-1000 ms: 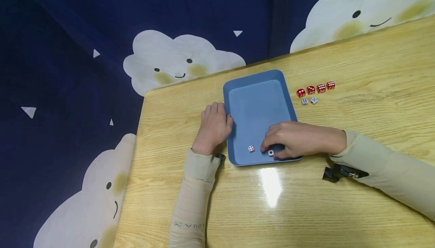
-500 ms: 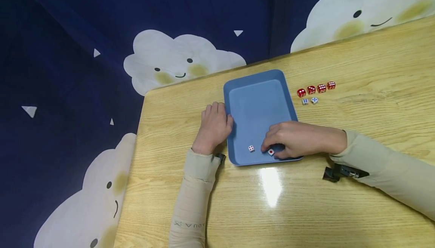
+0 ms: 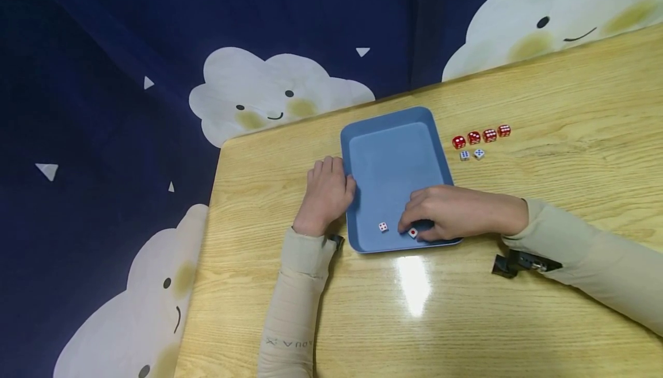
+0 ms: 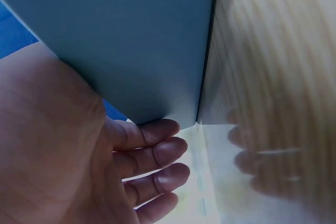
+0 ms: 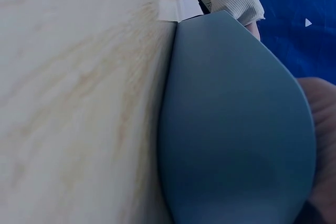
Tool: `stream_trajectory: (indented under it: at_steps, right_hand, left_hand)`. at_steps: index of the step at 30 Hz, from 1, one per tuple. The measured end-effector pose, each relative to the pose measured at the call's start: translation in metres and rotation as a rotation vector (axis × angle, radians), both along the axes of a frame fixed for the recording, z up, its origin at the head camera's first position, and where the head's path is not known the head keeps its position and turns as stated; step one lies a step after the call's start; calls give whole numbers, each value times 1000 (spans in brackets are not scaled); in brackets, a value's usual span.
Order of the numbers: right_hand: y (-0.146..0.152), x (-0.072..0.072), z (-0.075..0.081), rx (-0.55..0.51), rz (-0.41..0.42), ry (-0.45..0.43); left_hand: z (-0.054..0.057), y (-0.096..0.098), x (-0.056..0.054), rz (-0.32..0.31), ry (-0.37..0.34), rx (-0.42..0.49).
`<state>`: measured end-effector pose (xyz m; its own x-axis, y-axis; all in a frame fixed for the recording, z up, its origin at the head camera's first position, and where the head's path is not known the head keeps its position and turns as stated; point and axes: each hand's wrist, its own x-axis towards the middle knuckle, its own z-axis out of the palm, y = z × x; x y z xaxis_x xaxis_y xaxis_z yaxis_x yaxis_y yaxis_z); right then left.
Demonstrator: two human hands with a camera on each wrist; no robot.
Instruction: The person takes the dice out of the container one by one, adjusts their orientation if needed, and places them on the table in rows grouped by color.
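A blue tray (image 3: 388,153) is held at its side by the left hand (image 3: 327,191): the thumb is laid over the rim, while the fingers are set along the outer wall, slightly bent, as is shown from the left wrist. Over the tray's near corner, the right hand (image 3: 445,211) is poised with its thumb and forefinger bent and parted. Between those two tips a white die (image 3: 412,233), marked with a single large red dot, is seen on the tray floor; a gap is left on the forefinger's side, and whether it is touched by the thumb cannot be told. Left of the right hand's fingertips, a second die (image 3: 383,226) with red pips is placed, untouched. Beyond the right hand, outside the tray, four red dice (image 3: 489,135) are lined up on the wooden table (image 3: 274,165), and just nearer to that hand two blue-pipped dice (image 3: 464,155) are set. Past both hands, the table is backed by a dark blue curtain (image 3: 311,10) printed with smiling clouds (image 3: 264,73).
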<state>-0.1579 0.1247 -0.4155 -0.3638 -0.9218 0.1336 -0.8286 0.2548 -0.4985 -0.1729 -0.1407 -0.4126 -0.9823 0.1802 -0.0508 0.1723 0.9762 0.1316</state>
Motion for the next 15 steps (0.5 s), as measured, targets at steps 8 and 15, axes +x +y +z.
stream_trajectory:
  at_steps: [8, 15]
  right_hand:
    - [2, -1, 2, -28, 9, -10]
    - [5, -2, 5, -41, -17, -2]
  left_hand:
    - [0, 1, 1, 2, -4, -4]
    - [0, 0, 1, 1, 6, -22]
